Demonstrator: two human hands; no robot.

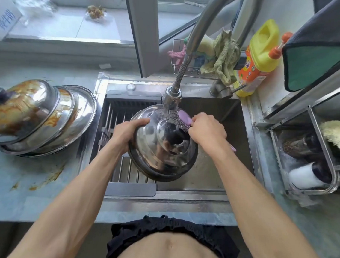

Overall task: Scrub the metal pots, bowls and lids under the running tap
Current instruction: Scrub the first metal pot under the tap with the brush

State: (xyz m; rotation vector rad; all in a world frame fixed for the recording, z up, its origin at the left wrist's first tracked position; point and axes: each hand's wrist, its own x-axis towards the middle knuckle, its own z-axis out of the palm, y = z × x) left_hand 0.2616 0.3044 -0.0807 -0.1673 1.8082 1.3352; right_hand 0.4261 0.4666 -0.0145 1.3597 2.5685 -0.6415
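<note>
A shiny metal lid (154, 153) with a black knob is tilted over the sink (208, 169), under the tap head (171, 96) with water running onto it. My left hand (126, 131) grips the lid's left rim. My right hand (207, 130) holds a purple-handled steel-wool scrubber (182, 118) pressed against the lid's upper part, beside the knob. On the counter to the left lies a stack of stained metal lids (41, 117), smeared with orange-brown sauce.
A drain rack (122, 171) spans the sink's left half. A yellow detergent bottle (258, 58) and a cloth basket (203, 60) stand behind the sink. A steel caddy (310, 154) with brushes sits at right. Sauce stains mark the left counter (36, 181).
</note>
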